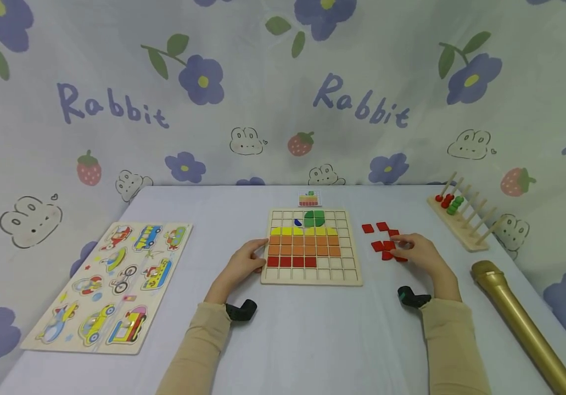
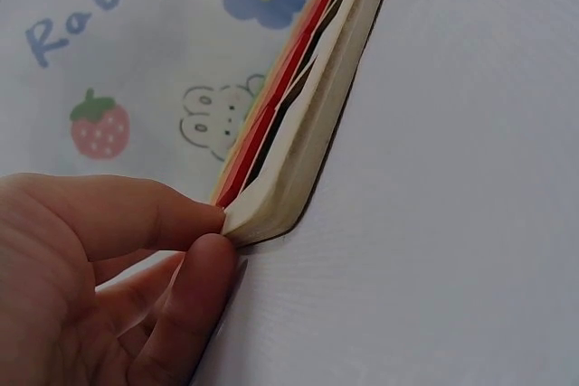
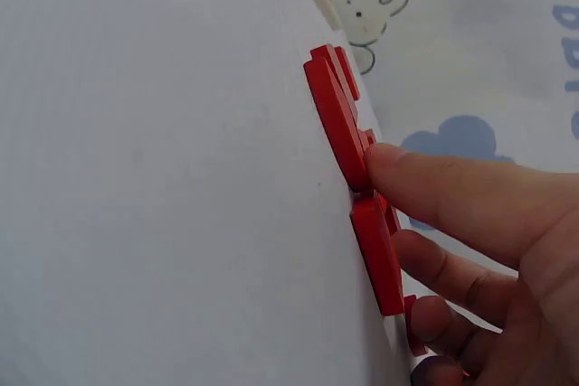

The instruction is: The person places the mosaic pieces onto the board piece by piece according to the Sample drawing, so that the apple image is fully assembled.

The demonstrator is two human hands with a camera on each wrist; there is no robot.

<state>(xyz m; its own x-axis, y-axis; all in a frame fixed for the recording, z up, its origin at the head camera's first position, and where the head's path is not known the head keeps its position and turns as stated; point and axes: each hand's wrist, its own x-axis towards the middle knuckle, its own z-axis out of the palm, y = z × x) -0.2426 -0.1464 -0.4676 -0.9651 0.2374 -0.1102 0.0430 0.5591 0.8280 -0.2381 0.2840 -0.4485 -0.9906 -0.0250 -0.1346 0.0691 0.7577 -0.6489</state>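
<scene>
My left hand (image 1: 240, 266) rests with its fingertips against the left edge of a wooden grid board (image 1: 344, 274). In the left wrist view, thumb and finger tips touch the board's corner (image 2: 262, 219). Green, blue, yellow, orange and red pieces sit on the grid; its lowest filled row holds several red squares (image 1: 292, 261) from the left. Right of the board lies a loose group of red pieces (image 1: 377, 246). My right hand (image 1: 418, 253) is over their right side, fingers spread, the thumb tip right at a red piece (image 3: 336, 124).
A small picture card (image 1: 309, 198) lies behind the board. On the left is a vehicle puzzle board (image 1: 77, 285). A wooden peg stand with beads (image 1: 470, 238) and a gold microphone (image 1: 520, 321) are at the right. A patterned cloth (image 1: 263, 109) hangs behind the table.
</scene>
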